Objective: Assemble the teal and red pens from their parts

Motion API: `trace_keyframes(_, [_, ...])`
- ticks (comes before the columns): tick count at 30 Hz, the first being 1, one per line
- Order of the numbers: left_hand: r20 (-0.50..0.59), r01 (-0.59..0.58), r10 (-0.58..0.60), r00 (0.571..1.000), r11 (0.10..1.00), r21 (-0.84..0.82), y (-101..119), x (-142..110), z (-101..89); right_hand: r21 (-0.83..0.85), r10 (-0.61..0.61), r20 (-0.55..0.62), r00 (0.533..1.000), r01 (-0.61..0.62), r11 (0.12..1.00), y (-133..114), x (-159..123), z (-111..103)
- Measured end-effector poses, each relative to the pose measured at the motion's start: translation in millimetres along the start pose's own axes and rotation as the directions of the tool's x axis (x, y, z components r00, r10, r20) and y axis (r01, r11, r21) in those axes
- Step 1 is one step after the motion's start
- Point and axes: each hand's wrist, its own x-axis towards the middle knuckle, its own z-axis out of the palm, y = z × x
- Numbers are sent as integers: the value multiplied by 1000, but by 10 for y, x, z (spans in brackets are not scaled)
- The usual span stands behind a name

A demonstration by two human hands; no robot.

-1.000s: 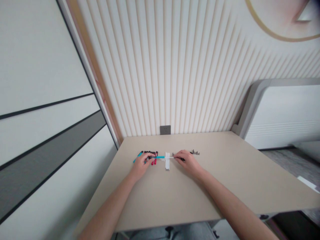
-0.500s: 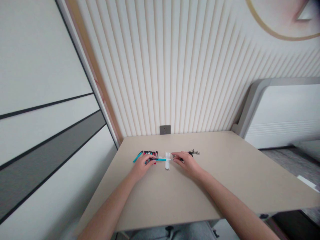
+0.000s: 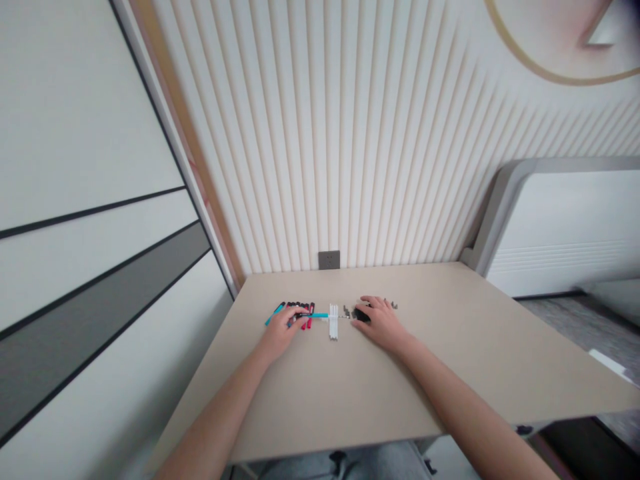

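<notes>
My left hand (image 3: 281, 325) pinches a blue-and-black pen (image 3: 320, 315), held level with its blue end pointing right. The pen reaches to a row of thin white sticks (image 3: 333, 330), which look like pen refills, lying side by side on the table. My right hand (image 3: 383, 323) is spread over a cluster of small black pieces (image 3: 361, 315), its thumb and fingers apart. Beside those fingers lie small grey metallic bits (image 3: 347, 311). Partly behind my left hand are several pens with black and red parts (image 3: 311, 317), and a blue one (image 3: 275, 313) lies slanted at their left.
A few more grey bits (image 3: 395, 305) lie past my right hand. The beige table (image 3: 340, 393) meets a ribbed wall (image 3: 310, 147) with a dark socket (image 3: 329, 260). A white cabinet (image 3: 75, 360) stands at the left, a bed headboard (image 3: 560, 227) at the right.
My right hand has moved away from the pen's right end, going right, and has spread over the black pieces. My left hand has kept the pen, shifting it slightly left and up since half a second ago.
</notes>
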Motion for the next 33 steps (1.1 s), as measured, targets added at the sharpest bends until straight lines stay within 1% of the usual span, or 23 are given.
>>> trace_keyframes(5, [-4,2,-2,1000,1000,6,25,-7,-13,-21,21,43,999,-20,1000,10,8,43])
trace_keyframes(10, [7,-1,1,1000,1000,-9,44,-14,-20,-10,3,52,999,-3,1000,10,36,59])
trace_keyframes(13, [-5,-14,14,1000,1000,-19,39,-17,-15,-2,4,34,999,-4,1000,14,57,53])
trace_keyframes(16, [-8,-15,15,1000,1000,-11,45,-18,-17,32,45,-42,998,-43,999,30,82,28])
trace_keyframes(18, [-6,-14,14,1000,1000,-5,53,-17,-22,117,91,-121,988,-77,990,50,94,8])
trace_keyframes(20, [-15,-18,18,1000,1000,-4,55,-15,-28,284,158,-170,973,-105,953,68,100,-5])
trace_keyframes(22, [-42,-24,23,999,1000,-13,47,-13,-34,480,203,-147,968,-110,870,73,100,-7])
trace_keyframes(24, [-74,-22,20,997,999,-33,31,-11,-40,608,204,-98,974,-104,787,55,95,-3])
trace_keyframes(26, [-106,-17,11,994,998,-56,13,-9,-45,648,174,-78,982,-82,757,19,88,-5])
trace_keyframes(30, [-148,1,-12,989,997,-73,-5,-9,-48,640,142,-98,985,-47,767,-58,75,-37])
trace_keyframes(33, [-140,12,-22,990,997,-76,-18,-9,-38,634,137,-106,985,-40,773,-88,67,-67])
